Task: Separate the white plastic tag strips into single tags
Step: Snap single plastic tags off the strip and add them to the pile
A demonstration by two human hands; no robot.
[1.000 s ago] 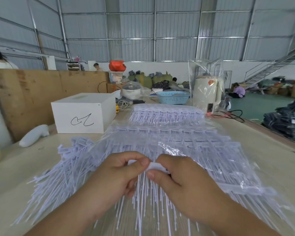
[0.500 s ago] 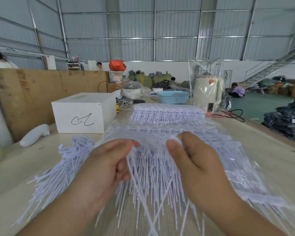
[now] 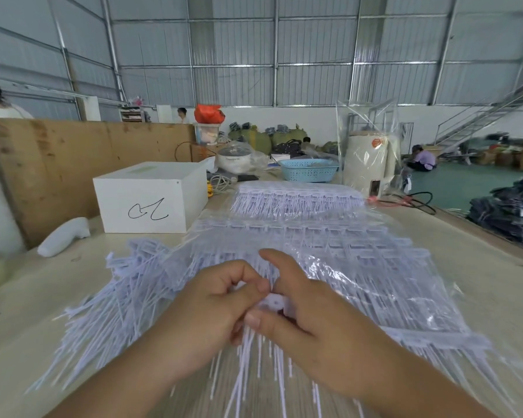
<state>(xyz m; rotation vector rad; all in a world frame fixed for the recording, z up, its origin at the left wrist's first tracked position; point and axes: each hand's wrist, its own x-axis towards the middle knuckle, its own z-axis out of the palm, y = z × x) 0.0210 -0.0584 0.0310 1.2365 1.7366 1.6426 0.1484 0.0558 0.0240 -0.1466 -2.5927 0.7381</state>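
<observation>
The tag strips (image 3: 272, 300) between the hands are thin white plastic, smooth with a mild sheen. The loose pile of tags (image 3: 115, 300) at the left is the same white plastic. The stack of strips (image 3: 360, 267) lies under a clear film bag (image 3: 375, 285), which is glossy and wrinkled. The counter (image 3: 480, 285) has a pale, matt, smooth top. The board (image 3: 73, 164) behind is brown wood with a rough, stained face. The white box (image 3: 151, 203) looks like matt card. The basket (image 3: 308, 173) is light blue perforated plastic. The walls (image 3: 314, 46) are grey corrugated metal sheet on metal frames
</observation>
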